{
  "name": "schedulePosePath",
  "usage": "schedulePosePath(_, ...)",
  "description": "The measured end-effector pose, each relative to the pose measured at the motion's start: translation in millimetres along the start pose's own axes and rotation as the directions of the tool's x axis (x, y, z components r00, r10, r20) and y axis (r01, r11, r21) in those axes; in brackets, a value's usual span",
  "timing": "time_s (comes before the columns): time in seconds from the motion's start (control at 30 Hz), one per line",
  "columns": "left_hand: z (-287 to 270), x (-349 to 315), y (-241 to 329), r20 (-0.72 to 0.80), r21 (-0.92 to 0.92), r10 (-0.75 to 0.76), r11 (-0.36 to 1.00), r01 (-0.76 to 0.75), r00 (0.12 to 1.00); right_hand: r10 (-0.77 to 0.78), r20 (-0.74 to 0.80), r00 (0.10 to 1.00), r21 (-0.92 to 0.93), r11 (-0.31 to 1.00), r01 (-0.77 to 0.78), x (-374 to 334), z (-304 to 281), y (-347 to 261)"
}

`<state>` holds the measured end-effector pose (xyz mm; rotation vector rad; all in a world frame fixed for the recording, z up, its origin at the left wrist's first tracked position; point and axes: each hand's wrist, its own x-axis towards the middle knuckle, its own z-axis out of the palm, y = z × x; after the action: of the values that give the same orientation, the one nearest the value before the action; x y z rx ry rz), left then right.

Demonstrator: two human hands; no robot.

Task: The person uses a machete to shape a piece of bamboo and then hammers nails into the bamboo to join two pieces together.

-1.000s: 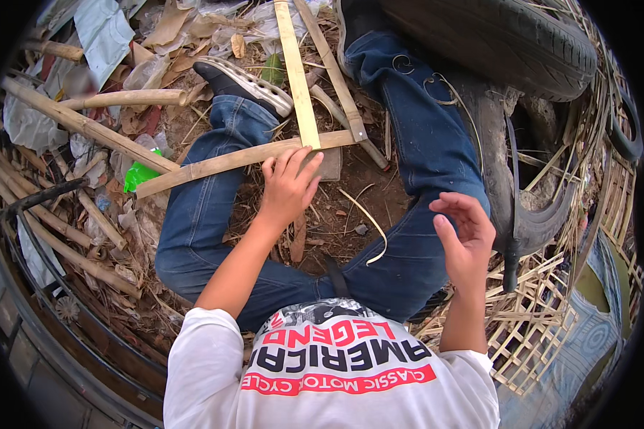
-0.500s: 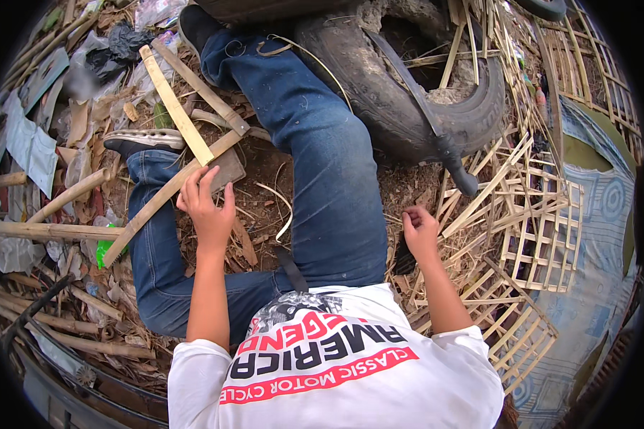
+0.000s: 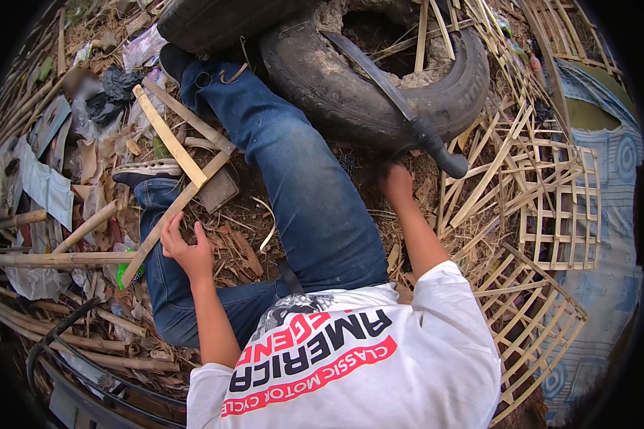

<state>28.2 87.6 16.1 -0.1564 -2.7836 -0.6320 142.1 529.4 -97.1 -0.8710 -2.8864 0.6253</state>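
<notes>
My left hand (image 3: 187,247) is open, its fingers spread, beside a long wooden stick (image 3: 166,214) lying across my lower leg. A pale split bamboo strip (image 3: 169,136) has one end on that stick, above a flat wooden block (image 3: 219,191). My right hand (image 3: 398,184) reaches down to the ground just below an old tyre (image 3: 308,79). Its fingers are blurred and in shadow, so whether they hold anything cannot be seen. A machete (image 3: 383,86) lies on the tyre, its dark handle (image 3: 436,146) pointing towards me, right of that hand.
Woven bamboo lattices (image 3: 562,211) and loose strips lie to the right, beside a blue patterned cloth (image 3: 608,279). Bamboo poles (image 3: 64,259), plastic litter and dry leaves cover the left. My jeans-clad leg (image 3: 308,186) stretches between my hands.
My right hand has moved forward, towards the ground by the tyre. My left hand has drawn back from the end of the pale bamboo strip. The whole view has shifted slightly.
</notes>
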Motion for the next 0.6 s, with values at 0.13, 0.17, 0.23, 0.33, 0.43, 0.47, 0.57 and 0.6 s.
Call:
schedulePosePath(0.13, 0, -8, -13, 0.012, 0.052, -0.047, 0.998, 0.046, 0.999, -0.014, 0.098, 0.995, -0.171, 0.985, 0.03, 15, 24, 11)
schedulePosePath(0.17, 0, -9, -16, 0.01, 0.048, -0.051, 0.998, 0.051, 0.999, -0.019, 0.111, 0.994, -0.219, 0.975, 0.043, 17, 29, 15)
schedulePosePath(0.23, -1, -10, -19, 0.006, 0.042, -0.063, 0.997, 0.063, 0.998, -0.054, 0.12, 0.991, -0.28, 0.956, 0.086, 20, 34, 18)
schedulePosePath(0.33, -3, -9, -20, 0.024, 0.06, -0.086, 0.995, 0.084, 0.996, -0.127, 0.147, 0.981, -0.337, 0.926, 0.17, 23, 33, 14)
schedulePosePath(0.43, -2, -8, -30, 0.028, 0.011, -0.111, 0.994, 0.111, 0.993, -0.158, 0.228, 0.961, -0.419, 0.875, 0.243, 30, 35, 14)
schedulePosePath(0.47, -1, -7, -31, 0.027, 0.001, -0.113, 0.994, 0.113, 0.993, -0.168, 0.248, 0.954, -0.446, 0.854, 0.266, 32, 37, 15)
schedulePosePath(0.57, 1, -4, -28, 0.02, -0.013, -0.116, 0.993, 0.116, 0.993, -0.153, 0.257, 0.954, -0.474, 0.841, 0.262, 32, 40, 17)
schedulePosePath(0.6, 2, -4, -26, 0.019, -0.012, -0.114, 0.993, 0.114, 0.993, -0.14, 0.252, 0.958, -0.475, 0.844, 0.248, 32, 40, 18)
